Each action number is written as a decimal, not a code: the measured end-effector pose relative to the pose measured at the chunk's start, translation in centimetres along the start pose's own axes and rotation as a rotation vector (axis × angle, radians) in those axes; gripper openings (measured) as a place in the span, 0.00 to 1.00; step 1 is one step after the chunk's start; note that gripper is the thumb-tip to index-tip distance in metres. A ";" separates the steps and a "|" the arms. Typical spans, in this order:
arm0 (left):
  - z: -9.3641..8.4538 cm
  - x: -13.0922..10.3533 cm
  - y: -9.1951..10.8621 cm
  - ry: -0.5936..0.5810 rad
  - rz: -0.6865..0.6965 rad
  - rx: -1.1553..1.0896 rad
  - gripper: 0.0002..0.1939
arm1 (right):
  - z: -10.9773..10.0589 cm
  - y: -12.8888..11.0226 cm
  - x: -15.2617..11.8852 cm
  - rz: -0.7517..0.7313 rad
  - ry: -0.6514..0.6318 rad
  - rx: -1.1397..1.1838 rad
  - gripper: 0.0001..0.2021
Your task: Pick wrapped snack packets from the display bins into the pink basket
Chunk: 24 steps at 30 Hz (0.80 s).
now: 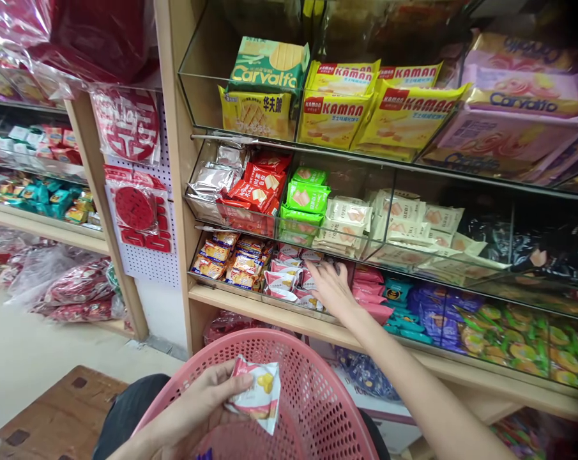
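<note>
Over the pink plastic basket (317,377), my left hand (209,399) grips a small white-and-pink snack packet (260,391) between thumb and fingers. A yellow picture shows on the packet's front. My right hand (329,287) is stretched forward into the lowest shelf bin, its fingers apart over matching white-and-pink packets (281,281). Its fingertips are among or just above those packets; I cannot tell whether they touch one. The basket is between my knees, and a bit of something purple (205,454) shows at its bottom.
Orange-and-blue packets (245,263) lie left of my right hand, with pink packets (369,294) to its right. The clear shelf front (317,236) above holds green packets (308,195) and cream packets (349,217). A brown wooden board (53,409) lies on the floor at left.
</note>
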State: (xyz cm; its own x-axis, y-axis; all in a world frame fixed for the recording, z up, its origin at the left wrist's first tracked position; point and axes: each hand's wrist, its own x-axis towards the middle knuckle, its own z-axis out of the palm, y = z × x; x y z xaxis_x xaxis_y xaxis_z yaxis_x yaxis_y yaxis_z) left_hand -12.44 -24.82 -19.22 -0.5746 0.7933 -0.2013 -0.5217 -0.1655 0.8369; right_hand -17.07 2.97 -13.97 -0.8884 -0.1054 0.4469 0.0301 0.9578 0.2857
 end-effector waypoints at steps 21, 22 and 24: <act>-1.5 1.2 -0.9 0.124 -0.036 -0.123 0.17 | -4.0 -0.2 -4.0 0.084 0.065 0.324 0.11; -1.5 1.3 -1.0 0.131 -0.038 -0.126 0.17 | -4.6 -0.7 -4.5 0.113 0.023 0.466 0.10; -1.4 1.4 -1.2 0.147 -0.044 -0.131 0.17 | -5.4 -1.9 -5.4 0.161 -0.119 0.832 0.10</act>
State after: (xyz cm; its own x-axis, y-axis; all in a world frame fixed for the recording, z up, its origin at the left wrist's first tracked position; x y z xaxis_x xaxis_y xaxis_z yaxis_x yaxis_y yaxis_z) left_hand -13.45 -24.36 -21.23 -0.6306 0.7086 -0.3165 -0.6201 -0.2149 0.7545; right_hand -9.89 0.25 -12.30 -0.9457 0.0327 0.3233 -0.1450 0.8479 -0.5100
